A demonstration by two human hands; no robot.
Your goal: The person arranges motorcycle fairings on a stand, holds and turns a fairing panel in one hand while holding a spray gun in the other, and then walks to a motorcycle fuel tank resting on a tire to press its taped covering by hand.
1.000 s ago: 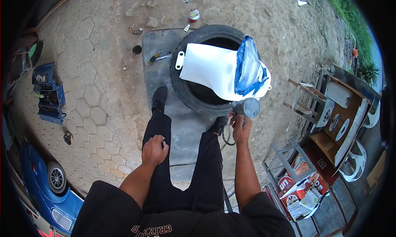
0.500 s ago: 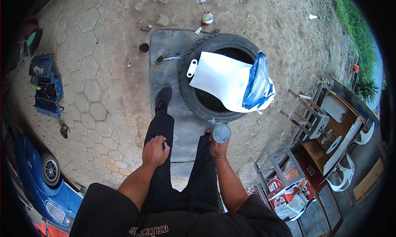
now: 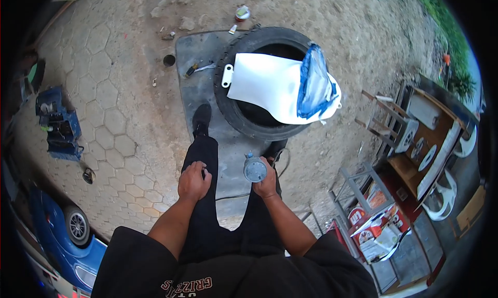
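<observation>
My right hand [image 3: 267, 183] is closed around a spray gun, whose round grey cup [image 3: 255, 169] faces up, above my right thigh. The small front part of the gun looks bluish. My left hand [image 3: 194, 181] lies on my left thigh, holding nothing, with the thumb apart from the fingers. In front of me a white curved panel [image 3: 262, 77] rests across a black tire [image 3: 244, 126]. Blue tape [image 3: 306, 82] edges a sheet of film covering the panel's right end. A small white tab with dark holes [image 3: 227, 76] sticks out at its left.
The tire lies on a grey mat [image 3: 199, 51], beside a screwdriver [image 3: 192, 69]. A small can [image 3: 242, 13] stands beyond. At left are an open blue toolbox [image 3: 61, 124] and a blue car [image 3: 57, 235]. Stools, a wooden cabinet [image 3: 407, 168] and white fairing pieces [image 3: 443, 197] occupy the right.
My right hand has moved the spray gun slightly left. The view has shifted, so the tire and panel appear higher and further left. My left hand stays on my thigh.
</observation>
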